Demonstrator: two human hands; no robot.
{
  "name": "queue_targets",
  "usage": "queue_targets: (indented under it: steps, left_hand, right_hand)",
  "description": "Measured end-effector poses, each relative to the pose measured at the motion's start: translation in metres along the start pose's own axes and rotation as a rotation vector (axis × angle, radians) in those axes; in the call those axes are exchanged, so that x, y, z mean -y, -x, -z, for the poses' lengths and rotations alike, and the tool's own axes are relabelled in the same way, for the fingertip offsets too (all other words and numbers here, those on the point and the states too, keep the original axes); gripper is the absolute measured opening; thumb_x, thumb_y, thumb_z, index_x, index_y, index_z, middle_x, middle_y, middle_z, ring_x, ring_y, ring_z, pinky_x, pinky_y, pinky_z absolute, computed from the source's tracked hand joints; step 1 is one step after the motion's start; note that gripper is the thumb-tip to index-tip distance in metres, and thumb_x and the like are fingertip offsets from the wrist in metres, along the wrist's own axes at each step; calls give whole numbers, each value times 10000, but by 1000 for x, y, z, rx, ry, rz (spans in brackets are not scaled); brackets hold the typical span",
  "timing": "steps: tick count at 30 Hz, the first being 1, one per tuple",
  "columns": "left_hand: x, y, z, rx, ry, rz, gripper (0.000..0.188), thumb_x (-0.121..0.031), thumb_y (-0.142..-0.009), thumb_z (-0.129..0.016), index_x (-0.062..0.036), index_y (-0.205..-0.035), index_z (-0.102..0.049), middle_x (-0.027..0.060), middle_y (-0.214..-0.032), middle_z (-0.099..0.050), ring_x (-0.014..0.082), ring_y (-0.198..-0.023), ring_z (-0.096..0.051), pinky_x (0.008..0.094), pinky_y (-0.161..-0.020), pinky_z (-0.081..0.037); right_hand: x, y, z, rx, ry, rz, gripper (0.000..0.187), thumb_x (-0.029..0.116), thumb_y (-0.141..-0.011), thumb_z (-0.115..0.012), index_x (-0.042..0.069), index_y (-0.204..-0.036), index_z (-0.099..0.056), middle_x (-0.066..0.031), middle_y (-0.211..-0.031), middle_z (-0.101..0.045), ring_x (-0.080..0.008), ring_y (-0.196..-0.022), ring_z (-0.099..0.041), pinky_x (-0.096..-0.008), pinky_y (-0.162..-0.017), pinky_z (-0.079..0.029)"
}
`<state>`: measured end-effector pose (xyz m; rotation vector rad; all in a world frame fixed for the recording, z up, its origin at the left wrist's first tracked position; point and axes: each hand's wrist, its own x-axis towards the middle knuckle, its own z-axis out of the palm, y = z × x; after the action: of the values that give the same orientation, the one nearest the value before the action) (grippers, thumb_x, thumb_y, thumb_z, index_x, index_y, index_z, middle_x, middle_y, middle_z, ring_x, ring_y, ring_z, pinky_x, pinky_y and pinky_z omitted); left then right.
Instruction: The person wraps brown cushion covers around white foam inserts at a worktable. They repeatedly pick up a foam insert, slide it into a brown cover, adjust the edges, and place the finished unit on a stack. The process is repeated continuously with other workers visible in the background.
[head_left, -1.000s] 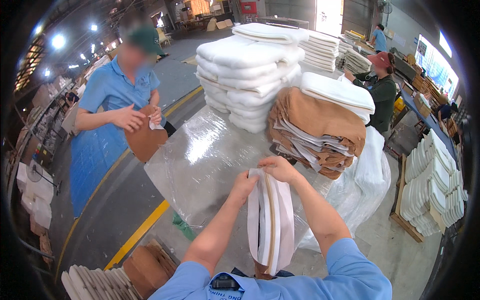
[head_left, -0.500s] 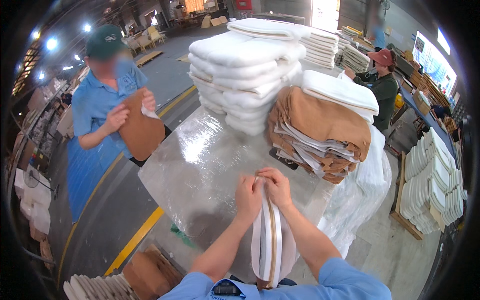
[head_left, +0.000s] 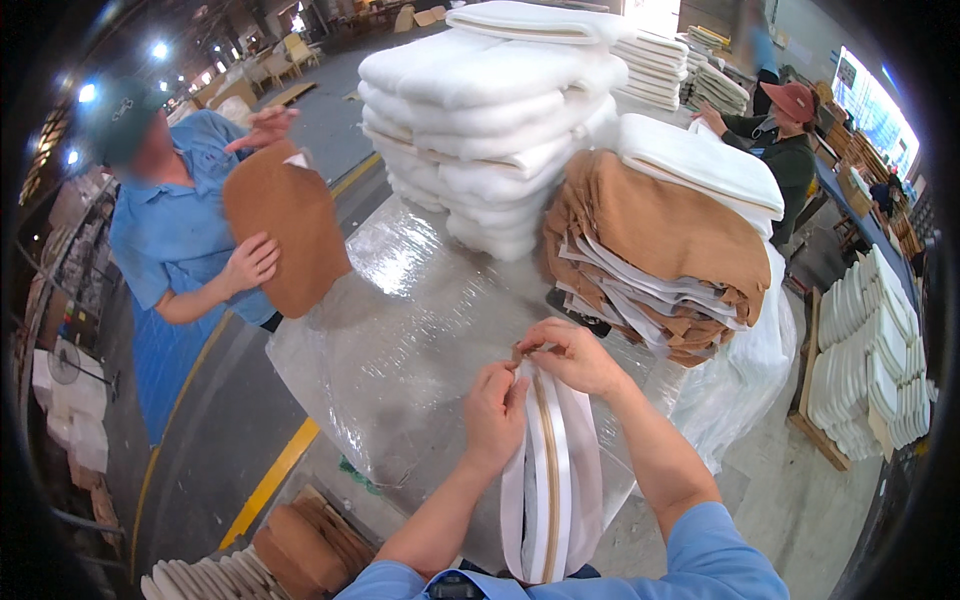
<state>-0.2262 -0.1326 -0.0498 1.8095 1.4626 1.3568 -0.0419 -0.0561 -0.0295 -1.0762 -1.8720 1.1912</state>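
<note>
A cushion cover [head_left: 548, 500], pale on the outside with a tan zipper running between white bands, stretches from my body toward the table's middle. Its far end is pinched in the fingers of my left hand [head_left: 494, 410]. Just beyond and to the right, my right hand [head_left: 572, 357] grips the brown tip of that same end between thumb and fingers. Both hands are closed, close together above the plastic-covered table [head_left: 400, 350]. What exactly lies between the fingertips is partly hidden.
Thick white padding [head_left: 480, 110] is piled at the back of the table. Right of it lies a stack of brown covers [head_left: 660, 230] topped by a white pad [head_left: 700, 165]. A co-worker on the left holds a brown cover [head_left: 285, 230]. White cushions [head_left: 865, 350] stand on a pallet at right.
My right hand has lifted slightly up and right, my left hand has come down a little, and the gap between them has widened. The co-worker's one hand has left the brown cover.
</note>
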Motion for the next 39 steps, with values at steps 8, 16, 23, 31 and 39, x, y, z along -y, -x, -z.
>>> queue_targets:
  steps: [8,16,23,31,39]
  left_hand:
    - [-7,4,0,57,-131,-160,84,-17,-903,-740,-10,-957,-675,159,-1225,-674,372,-1057,-670,455,-884,-547]
    - [-5,6,-3,57,-140,-194,100,-36,-904,-754,-9,-935,-662,161,-1214,-664,371,-1047,-658,456,-891,-543]
    - [-5,7,-3,53,-133,-181,97,-32,-901,-754,-7,-946,-673,154,-1225,-661,369,-1062,-651,464,-898,-536]
    - [-1,8,-9,75,-92,-146,92,-39,-914,-744,-31,-993,-698,157,-1241,-657,369,-1096,-653,459,-929,-540]
    - [-2,4,-11,75,-86,-161,86,-45,-926,-744,-13,-951,-669,175,-1232,-658,374,-1071,-663,453,-905,-551]
  right_hand:
    - [13,-2,1,0,138,108,217,32,-891,-670,49,-1101,-721,-77,-1118,-705,-244,-1023,-712,-364,-816,-583]
    - [-24,-3,-1,-59,-111,-65,163,96,-989,-673,31,-1132,-717,-66,-1127,-691,-171,-1008,-673,-346,-806,-555]
    - [-5,1,-6,-46,-50,-140,248,67,-944,-718,31,-1189,-713,-60,-1178,-684,-170,-1121,-650,-338,-893,-560]
    - [1,-4,18,126,-202,-216,276,71,-925,-734,27,-1198,-734,-69,-1210,-696,-181,-1174,-641,-359,-963,-532]
    - [-9,-16,18,91,33,-115,168,80,-977,-708,14,-1121,-762,-78,-1118,-726,-187,-1083,-678,-342,-939,-533]
